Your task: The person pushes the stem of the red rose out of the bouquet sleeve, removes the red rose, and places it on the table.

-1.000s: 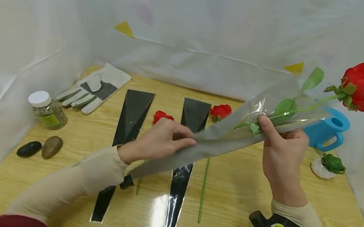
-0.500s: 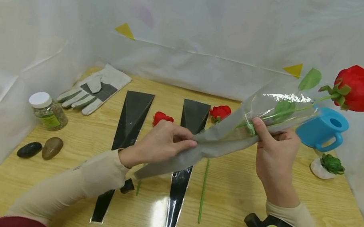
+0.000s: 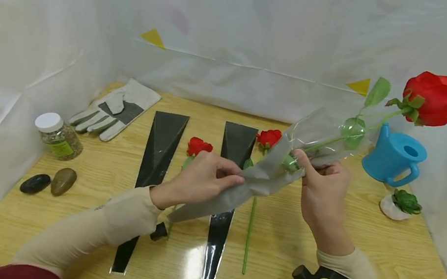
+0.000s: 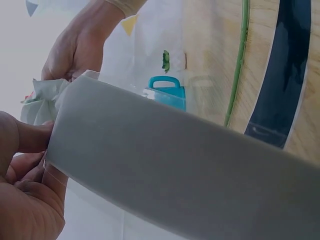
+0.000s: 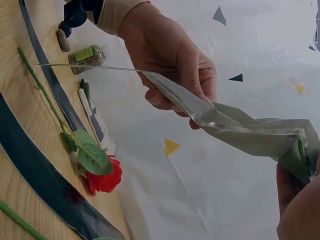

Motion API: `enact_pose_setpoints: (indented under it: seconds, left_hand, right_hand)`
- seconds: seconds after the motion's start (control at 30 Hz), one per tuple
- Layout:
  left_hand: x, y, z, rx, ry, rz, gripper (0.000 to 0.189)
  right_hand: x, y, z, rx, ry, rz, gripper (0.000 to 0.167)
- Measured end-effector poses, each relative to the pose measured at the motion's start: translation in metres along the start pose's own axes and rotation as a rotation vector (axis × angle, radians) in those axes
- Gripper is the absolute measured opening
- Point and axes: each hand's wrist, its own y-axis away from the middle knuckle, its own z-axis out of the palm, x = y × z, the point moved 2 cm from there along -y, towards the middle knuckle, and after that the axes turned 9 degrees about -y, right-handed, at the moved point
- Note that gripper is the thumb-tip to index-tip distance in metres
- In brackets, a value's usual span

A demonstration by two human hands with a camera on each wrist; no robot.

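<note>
A long tapered sleeve (image 3: 261,178), grey below and clear towards its wide mouth, slants above the table between both hands. Its edge is pinched between thumb and fingers of my left hand (image 3: 205,178), near the middle of its length. Higher up, my right hand (image 3: 324,192) grips the sleeve with the stem and a lower leaf of a red rose inside, thumb on top. The rose's bloom (image 3: 435,100) and one leaf stand out beyond the clear mouth. In the left wrist view the grey sleeve (image 4: 165,155) fills much of the picture; the right wrist view shows it creased (image 5: 240,132).
Two black tapered sleeves (image 3: 216,245) and two red roses (image 3: 268,138) lie beneath the hands. At left are a work glove (image 3: 121,106), a lidded jar (image 3: 59,136) and two stones (image 3: 63,182). A blue watering can (image 3: 395,157) and small potted succulent (image 3: 402,205) stand right.
My right hand has moved left and slightly down towards the left hand, bringing the rose along. The grey sleeve between the hands has bunched and creased. My left hand has barely moved.
</note>
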Motion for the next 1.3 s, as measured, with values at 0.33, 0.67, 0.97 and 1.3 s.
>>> enact_pose_setpoints:
  seconds: [0.33, 0.67, 0.97, 1.3]
  left_hand:
    - [-0.002, 0.001, -0.005, -0.061, 0.038, -0.020, 0.011]
    - [-0.018, 0.020, -0.016, -0.124, 0.043, -0.029, 0.008]
    - [-0.002, 0.014, -0.019, -0.205, 0.088, 0.031, 0.015]
    - [0.023, -0.006, -0.020, -0.177, 0.116, 0.055, 0.013]
  right_hand:
    - [-0.009, -0.004, -0.002, -0.032, -0.020, 0.001, 0.034]
    - [-0.023, -0.011, -0.006, -0.097, -0.090, -0.020, 0.037]
    - [-0.018, -0.006, -0.001, -0.147, -0.120, 0.041, 0.033]
    - [-0.008, 0.004, 0.010, -0.255, 0.009, 0.111, 0.032]
